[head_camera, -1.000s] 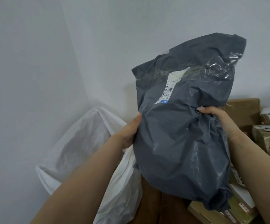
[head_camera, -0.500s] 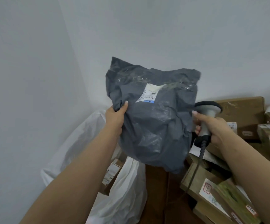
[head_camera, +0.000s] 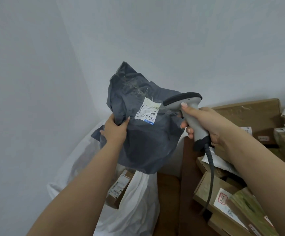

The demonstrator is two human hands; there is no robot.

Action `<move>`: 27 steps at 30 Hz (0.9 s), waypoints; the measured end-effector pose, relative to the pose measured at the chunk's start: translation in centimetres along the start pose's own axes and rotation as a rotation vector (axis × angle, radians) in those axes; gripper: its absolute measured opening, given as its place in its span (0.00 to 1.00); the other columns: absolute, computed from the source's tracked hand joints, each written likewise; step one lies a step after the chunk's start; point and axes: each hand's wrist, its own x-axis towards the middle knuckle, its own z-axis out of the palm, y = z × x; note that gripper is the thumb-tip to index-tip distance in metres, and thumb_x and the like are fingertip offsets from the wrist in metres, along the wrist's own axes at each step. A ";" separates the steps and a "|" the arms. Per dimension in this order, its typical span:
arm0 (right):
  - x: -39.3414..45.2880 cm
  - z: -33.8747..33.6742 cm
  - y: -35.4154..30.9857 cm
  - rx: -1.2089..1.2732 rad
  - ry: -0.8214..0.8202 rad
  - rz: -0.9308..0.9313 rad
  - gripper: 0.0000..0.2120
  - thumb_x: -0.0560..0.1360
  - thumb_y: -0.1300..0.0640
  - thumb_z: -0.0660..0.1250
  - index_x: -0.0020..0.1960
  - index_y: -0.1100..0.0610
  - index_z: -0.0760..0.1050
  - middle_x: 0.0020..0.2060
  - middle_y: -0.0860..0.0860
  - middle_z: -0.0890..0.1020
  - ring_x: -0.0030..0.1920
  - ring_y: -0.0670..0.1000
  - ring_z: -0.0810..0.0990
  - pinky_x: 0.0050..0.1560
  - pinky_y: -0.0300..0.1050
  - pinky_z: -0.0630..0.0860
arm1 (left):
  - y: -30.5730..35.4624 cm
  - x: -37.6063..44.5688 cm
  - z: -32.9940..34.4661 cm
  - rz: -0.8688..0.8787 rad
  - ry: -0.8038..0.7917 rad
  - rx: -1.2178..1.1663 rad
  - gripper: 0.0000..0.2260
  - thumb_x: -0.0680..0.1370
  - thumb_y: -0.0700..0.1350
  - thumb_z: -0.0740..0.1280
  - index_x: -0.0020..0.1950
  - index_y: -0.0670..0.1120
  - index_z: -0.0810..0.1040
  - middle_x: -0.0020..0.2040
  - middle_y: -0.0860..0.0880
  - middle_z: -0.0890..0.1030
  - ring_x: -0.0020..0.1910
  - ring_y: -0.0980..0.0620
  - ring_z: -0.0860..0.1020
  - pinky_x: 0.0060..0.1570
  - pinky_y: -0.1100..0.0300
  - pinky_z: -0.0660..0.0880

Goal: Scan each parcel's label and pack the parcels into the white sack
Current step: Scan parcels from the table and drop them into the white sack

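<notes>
White sack (head_camera: 138, 206): stands lower left against the wall, mouth open upward; a labelled brown box (head_camera: 119, 188) lies inside it. Cardboard parcels (head_camera: 223, 198) are piled on the right, near the sack but apart from it, several bearing labels.

Grey parcel (head_camera: 143, 133) (a soft, crumpled poly mailer) is held in the air directly above the sack's mouth, not touching it. Its white label (head_camera: 147, 111) faces the camera, tilted, barcode visible along the left edge.

Left hand (head_camera: 115, 129): grips the mailer's left edge, thumb on the front face, fingers wrapped behind.

Right hand (head_camera: 204, 123): closed around the handle of a grey scanner (head_camera: 187, 109), one fingertip up near the head. The scanner's dark-rimmed head sits just beside the label's right edge, pointed toward it (contact with the mailer cannot be told). A black coiled cable (head_camera: 210, 169) hangs from the handle's base down across the cardboard parcels.
</notes>
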 end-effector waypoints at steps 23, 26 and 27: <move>-1.5 1.2 -2.5 0.062 0.013 0.116 0.20 0.77 0.43 0.67 0.44 0.61 0.71 0.27 0.53 0.73 0.20 0.47 0.69 0.22 0.37 0.72 | 0.0 -1.1 0.9 0.026 0.232 0.215 0.10 0.77 0.49 0.68 0.56 0.47 0.76 0.54 0.46 0.83 0.60 0.41 0.76 0.74 0.38 0.45; -1.6 1.2 -2.5 0.060 0.017 0.119 0.20 0.77 0.43 0.67 0.44 0.61 0.71 0.27 0.53 0.73 0.20 0.47 0.69 0.23 0.36 0.72 | 0.0 -1.1 0.8 0.028 0.238 0.219 0.10 0.77 0.49 0.68 0.56 0.47 0.76 0.53 0.46 0.83 0.59 0.41 0.76 0.74 0.38 0.45; -1.6 1.3 -2.5 0.061 0.015 0.119 0.20 0.77 0.43 0.67 0.44 0.60 0.71 0.26 0.53 0.73 0.20 0.47 0.69 0.24 0.36 0.72 | 0.1 -1.1 0.8 0.028 0.241 0.221 0.10 0.77 0.49 0.68 0.56 0.46 0.76 0.53 0.46 0.83 0.59 0.41 0.76 0.74 0.38 0.45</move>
